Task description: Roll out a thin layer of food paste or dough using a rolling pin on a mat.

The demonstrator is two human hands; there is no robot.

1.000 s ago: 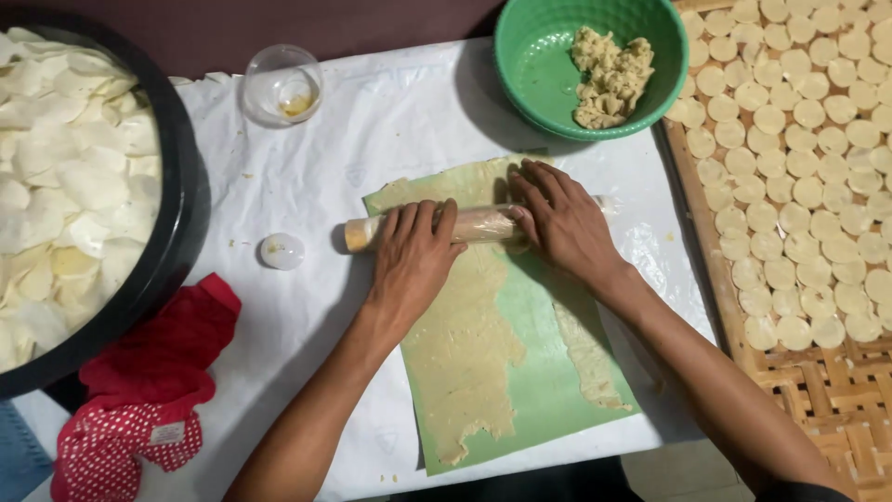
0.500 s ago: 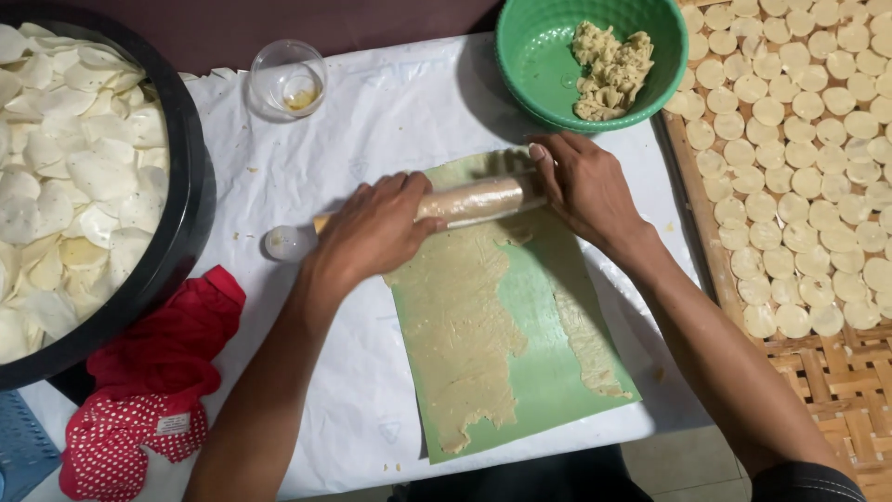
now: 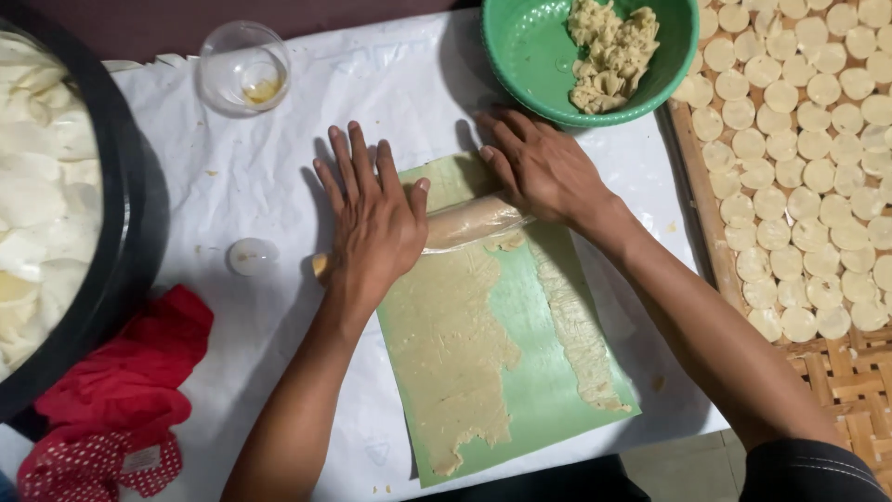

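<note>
A plastic-wrapped rolling pin (image 3: 469,221) lies across the far part of a green sheet (image 3: 544,372) spread with thin beige dough (image 3: 451,344). My left hand (image 3: 372,218) presses flat on the pin's left end, fingers spread and pointing away. My right hand (image 3: 544,167) presses flat on its right end, just below the green bowl (image 3: 539,56). Neither hand grips; both palms rest on the pin. A separate narrow strip of dough (image 3: 576,325) runs down the sheet's right side.
The green bowl holds crumbled dough (image 3: 613,51). A woven tray (image 3: 836,372) at right carries several round dough discs (image 3: 799,139). A big black pan (image 3: 121,242) of white chips sits left, a red cloth (image 3: 111,390) below it. A glass cup (image 3: 243,67) and small white lid (image 3: 252,256) rest on the white covering.
Both hands have rolled the pin back and forth: away from me half a second ago, now slightly nearer again. The view has shifted a little.
</note>
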